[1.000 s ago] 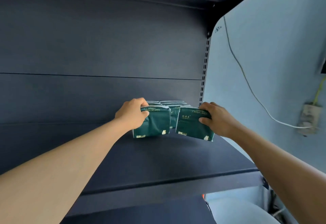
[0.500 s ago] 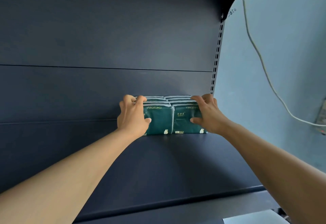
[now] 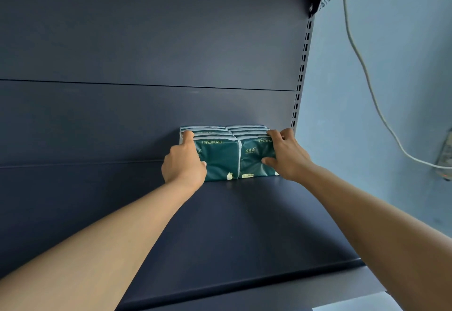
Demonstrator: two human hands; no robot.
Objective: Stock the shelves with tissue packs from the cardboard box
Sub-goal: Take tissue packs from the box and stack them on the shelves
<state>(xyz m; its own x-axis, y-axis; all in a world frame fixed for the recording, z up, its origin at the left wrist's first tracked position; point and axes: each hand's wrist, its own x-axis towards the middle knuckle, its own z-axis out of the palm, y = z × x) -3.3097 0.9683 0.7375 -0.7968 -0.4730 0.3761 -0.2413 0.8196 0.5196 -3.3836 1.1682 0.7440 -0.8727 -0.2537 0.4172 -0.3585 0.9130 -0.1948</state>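
Since a second ago we have pushed both front tissue packs back against the rows; our left hand (image 3: 184, 163) grips the left pack (image 3: 217, 157), our right hand (image 3: 286, 156) the right pack (image 3: 252, 157), upright on the shelf (image 3: 232, 225) at its rear right.

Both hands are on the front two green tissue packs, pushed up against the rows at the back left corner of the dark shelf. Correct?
Not quite. The head view shows the left hand and right hand on the front tissue packs, but at the shelf's back right corner, beside the slotted upright.
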